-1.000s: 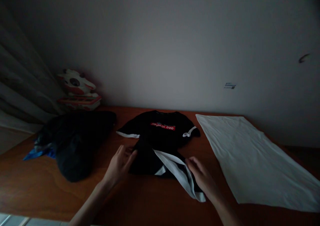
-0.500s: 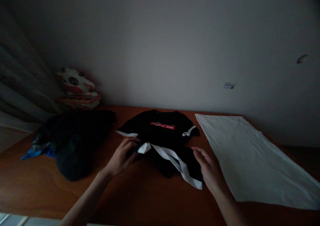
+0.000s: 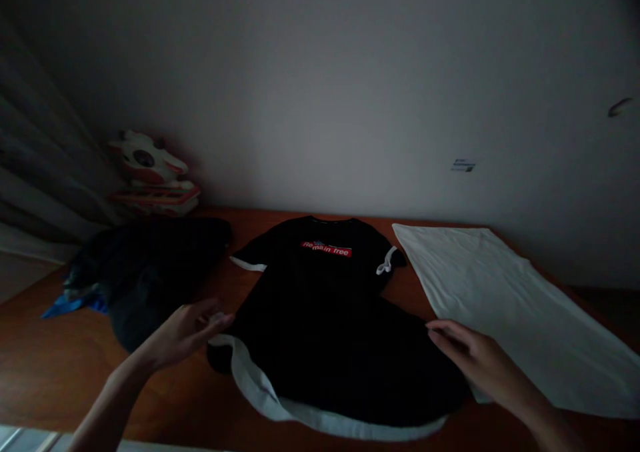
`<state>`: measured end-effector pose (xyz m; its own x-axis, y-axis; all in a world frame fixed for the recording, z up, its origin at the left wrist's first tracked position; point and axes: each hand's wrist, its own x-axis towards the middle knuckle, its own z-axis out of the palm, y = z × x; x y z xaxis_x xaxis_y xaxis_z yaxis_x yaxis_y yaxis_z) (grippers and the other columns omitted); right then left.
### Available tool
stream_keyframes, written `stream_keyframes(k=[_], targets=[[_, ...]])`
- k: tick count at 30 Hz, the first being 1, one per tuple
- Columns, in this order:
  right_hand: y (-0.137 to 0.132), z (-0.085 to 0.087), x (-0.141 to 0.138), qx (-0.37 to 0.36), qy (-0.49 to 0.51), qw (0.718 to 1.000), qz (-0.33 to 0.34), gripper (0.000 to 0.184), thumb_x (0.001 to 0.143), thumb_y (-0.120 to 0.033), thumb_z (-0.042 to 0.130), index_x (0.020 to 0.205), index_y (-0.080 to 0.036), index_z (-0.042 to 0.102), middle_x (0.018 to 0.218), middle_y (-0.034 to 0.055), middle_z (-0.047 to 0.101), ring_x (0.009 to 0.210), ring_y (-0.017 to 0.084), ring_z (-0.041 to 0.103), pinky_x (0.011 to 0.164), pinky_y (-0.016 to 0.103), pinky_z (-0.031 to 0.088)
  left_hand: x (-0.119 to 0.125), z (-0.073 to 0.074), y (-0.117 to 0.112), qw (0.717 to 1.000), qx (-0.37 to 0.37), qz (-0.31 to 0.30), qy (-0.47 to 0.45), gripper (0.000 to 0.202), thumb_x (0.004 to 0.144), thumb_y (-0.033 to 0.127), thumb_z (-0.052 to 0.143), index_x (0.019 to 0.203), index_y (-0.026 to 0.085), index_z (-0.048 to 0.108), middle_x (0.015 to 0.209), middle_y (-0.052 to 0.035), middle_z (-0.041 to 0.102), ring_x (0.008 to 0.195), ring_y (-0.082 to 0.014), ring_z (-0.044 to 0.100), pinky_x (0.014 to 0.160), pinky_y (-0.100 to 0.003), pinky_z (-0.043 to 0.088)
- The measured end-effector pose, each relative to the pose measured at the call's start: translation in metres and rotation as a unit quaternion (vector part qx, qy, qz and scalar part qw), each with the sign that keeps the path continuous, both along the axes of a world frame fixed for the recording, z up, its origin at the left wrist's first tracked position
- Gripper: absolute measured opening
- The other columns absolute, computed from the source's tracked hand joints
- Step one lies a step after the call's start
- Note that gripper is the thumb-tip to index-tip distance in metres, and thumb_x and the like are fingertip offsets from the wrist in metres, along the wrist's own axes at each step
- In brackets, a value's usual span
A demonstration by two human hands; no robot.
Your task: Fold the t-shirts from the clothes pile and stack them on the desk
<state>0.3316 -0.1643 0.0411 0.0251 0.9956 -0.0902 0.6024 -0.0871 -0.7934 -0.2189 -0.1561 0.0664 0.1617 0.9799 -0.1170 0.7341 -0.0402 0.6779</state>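
Note:
A black T-shirt (image 3: 320, 319) with white trim lies face up, a red printed strip with white letters across its chest. My left hand (image 3: 187, 332) is at the left side of its lower part, fingers curled and closed at the cloth. Just below that hand, the white hem (image 3: 267, 399) ripples and partly stands up. At the right side edge is my right hand (image 3: 470, 352), with thumb and fingertips brought together on the fabric. The right sleeve's white trim (image 3: 387, 262) is twisted into a small loop.
Under everything is a brown wooden surface (image 3: 45, 365). Dark clothing (image 3: 155, 272) is heaped on the left, with a blue piece (image 3: 70, 305) underneath. A cow-shaped toy (image 3: 153, 165) stands behind it. White cloth (image 3: 505, 312) is spread at right, and the wall (image 3: 320, 105) rises behind.
My hands have moved apart and the shirt's lower half has unfolded toward me. Its white hem, bunched between the hands before, now spreads wide near the front edge.

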Motion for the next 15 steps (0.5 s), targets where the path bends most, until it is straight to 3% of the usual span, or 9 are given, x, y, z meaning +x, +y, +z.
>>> stream_keyframes(k=[4, 7, 11, 15], targets=[[0.031, -0.018, -0.017, 0.076, -0.044, 0.995, -0.049, 0.052, 0.075, -0.069, 0.064, 0.102, -0.024, 0.07, 0.093, 0.0091, 0.077, 0.083, 0.027, 0.072, 0.077, 0.039, 0.056, 0.023, -0.015, 0.034, 0.991, 0.103, 0.085, 0.03, 0.047, 0.086, 0.068, 0.052, 0.082, 0.021, 0.058, 0.071, 0.0, 0.064, 0.065, -0.0178, 0.061, 0.061, -0.026, 0.048], [0.065, -0.031, -0.037, 0.078, -0.059, 0.991, -0.091, 0.057, 0.075, -0.073, 0.06, 0.101, -0.023, 0.065, 0.087, 0.0079, 0.076, 0.079, 0.026, 0.072, 0.075, 0.038, 0.054, 0.036, -0.03, 0.07, 0.981, 0.136, 0.112, 0.077, 0.052, 0.087, 0.065, 0.05, 0.106, 0.018, 0.062, 0.096, -0.0092, 0.071, 0.088, -0.0257, 0.069, 0.079, -0.033, 0.053], [0.105, -0.042, -0.062, 0.052, -0.101, 0.99, -0.089, 0.053, 0.074, -0.073, 0.064, 0.091, -0.023, 0.065, 0.082, 0.0064, 0.074, 0.079, 0.026, 0.072, 0.074, 0.035, 0.051, 0.048, -0.045, 0.106, 0.952, 0.12, 0.142, 0.242, 0.072, 0.087, 0.063, 0.051, 0.139, 0.014, 0.054, 0.127, -0.0218, 0.063, 0.118, -0.0395, 0.061, 0.098, -0.05, 0.047], [0.138, -0.049, -0.069, 0.075, -0.022, 0.993, -0.089, 0.026, 0.072, -0.049, 0.074, 0.074, -0.025, 0.065, 0.077, 0.0054, 0.073, 0.083, 0.028, 0.071, 0.08, 0.035, 0.049, 0.044, -0.058, 0.121, 0.941, 0.084, 0.118, 0.306, 0.064, 0.093, 0.061, 0.041, 0.141, 0.023, 0.057, 0.149, -0.0217, 0.049, 0.13, -0.0471, 0.05, 0.1, -0.063, 0.041]])
